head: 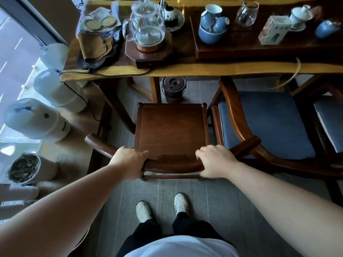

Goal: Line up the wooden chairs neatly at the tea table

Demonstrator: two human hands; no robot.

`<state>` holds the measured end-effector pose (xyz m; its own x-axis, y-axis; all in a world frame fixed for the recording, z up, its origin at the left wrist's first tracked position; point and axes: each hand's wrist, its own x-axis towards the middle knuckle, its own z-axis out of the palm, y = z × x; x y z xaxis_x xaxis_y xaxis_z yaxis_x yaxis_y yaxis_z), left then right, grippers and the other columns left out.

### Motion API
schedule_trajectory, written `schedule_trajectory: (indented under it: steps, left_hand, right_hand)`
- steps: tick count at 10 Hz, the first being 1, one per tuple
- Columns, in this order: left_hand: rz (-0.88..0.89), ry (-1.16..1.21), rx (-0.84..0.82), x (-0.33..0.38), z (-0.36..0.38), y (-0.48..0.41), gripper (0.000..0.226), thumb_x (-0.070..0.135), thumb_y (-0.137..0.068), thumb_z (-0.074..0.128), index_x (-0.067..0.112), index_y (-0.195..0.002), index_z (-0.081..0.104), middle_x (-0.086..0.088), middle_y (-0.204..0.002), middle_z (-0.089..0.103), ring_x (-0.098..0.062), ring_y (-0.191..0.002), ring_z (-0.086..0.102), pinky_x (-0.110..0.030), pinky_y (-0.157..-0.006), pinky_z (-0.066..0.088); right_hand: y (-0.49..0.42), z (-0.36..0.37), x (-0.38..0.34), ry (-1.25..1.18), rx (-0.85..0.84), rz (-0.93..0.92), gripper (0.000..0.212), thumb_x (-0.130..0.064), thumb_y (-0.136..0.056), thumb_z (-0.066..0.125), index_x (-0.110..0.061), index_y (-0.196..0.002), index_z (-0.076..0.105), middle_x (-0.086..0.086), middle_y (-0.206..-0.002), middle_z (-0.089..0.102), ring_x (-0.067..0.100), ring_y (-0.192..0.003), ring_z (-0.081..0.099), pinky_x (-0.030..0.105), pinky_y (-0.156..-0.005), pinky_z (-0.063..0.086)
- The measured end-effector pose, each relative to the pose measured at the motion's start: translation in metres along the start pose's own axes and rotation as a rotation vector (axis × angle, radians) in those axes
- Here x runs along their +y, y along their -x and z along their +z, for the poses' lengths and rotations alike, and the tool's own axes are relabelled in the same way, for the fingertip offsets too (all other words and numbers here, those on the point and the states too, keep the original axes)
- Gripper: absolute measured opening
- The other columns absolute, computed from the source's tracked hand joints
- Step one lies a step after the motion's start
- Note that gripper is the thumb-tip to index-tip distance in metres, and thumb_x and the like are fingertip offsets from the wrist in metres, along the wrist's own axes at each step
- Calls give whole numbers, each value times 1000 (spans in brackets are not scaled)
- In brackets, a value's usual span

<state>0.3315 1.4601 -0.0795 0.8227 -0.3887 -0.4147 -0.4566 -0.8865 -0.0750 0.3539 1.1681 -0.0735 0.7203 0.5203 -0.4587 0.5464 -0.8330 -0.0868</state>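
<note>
Tea table at 12, you've got left hand and right hand clamped on the bare chair's backrest, seat not tucked, cushioned chair at 2 parked.

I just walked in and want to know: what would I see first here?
First, two bare hands, the left hand and the right hand, gripping the curved back of a bare wooden chair in the middle. Right beside it sits a chair with a blue cushion, and above, a glass teapot shines on the tea table.
</note>
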Motion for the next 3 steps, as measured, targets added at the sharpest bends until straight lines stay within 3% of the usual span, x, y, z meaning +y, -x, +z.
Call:
schedule_trajectory:
  steps: [1, 2, 3]
  left_hand:
    - [23, 57, 22, -2, -2, 6, 66, 68, -77, 51, 27, -126, 38, 7, -93, 62, -18, -89, 60, -33, -73, 45]
    - [67, 69, 77, -9, -2, 14, 96, 83, -75, 33, 28, -149, 7, -1, -137, 50, -25, -127, 43, -41, -103, 36]
    - [105, 61, 168, -18, -15, 17, 94, 83, -79, 23, 30, -149, -10, -4, -159, 17, -29, -144, 8, -46, -117, 10]
  right_hand:
    - [4, 5, -2, -6, 101, 7, 75, -64, -69, 65, -25, -129, 45, 0, -131, 49, 24, -124, 41, 49, -110, 24]
    - [8, 0, -14, -2, 120, 31, 104, -81, -69, 55, -26, -150, 19, 6, -158, 20, 29, -144, 13, 55, -116, 10]
    - [5, -22, -31, 32, 188, 54, 110, -85, -70, 48, -31, -151, -3, 6, -162, 0, 28, -146, -2, 57, -117, 4]
